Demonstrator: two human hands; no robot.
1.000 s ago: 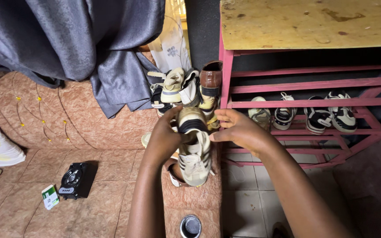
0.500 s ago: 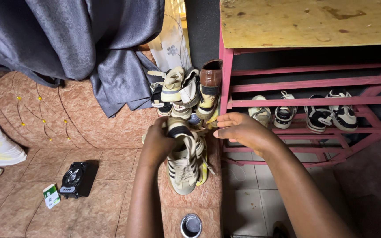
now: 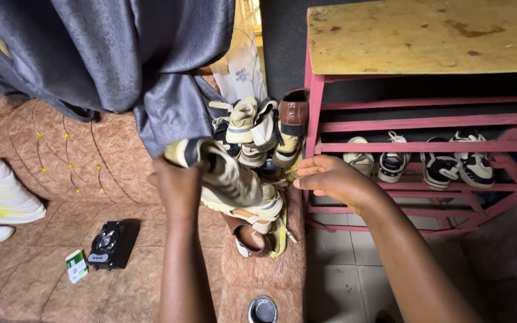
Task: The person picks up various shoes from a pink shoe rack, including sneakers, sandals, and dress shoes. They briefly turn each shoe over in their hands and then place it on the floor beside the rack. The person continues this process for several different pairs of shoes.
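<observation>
While a beige sneaker (image 3: 225, 173) is gripped at its heel by the left hand (image 3: 178, 185) above the sofa arm (image 3: 258, 272), the right hand (image 3: 330, 179) is held open beside it, w/ nothing held. A small green-and-white card (image 3: 76, 265) is seen flat on the cushion, next to a black speaker (image 3: 107, 244).

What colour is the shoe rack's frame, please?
Pink-red shoe rack, bare wooden top; head view.
</observation>
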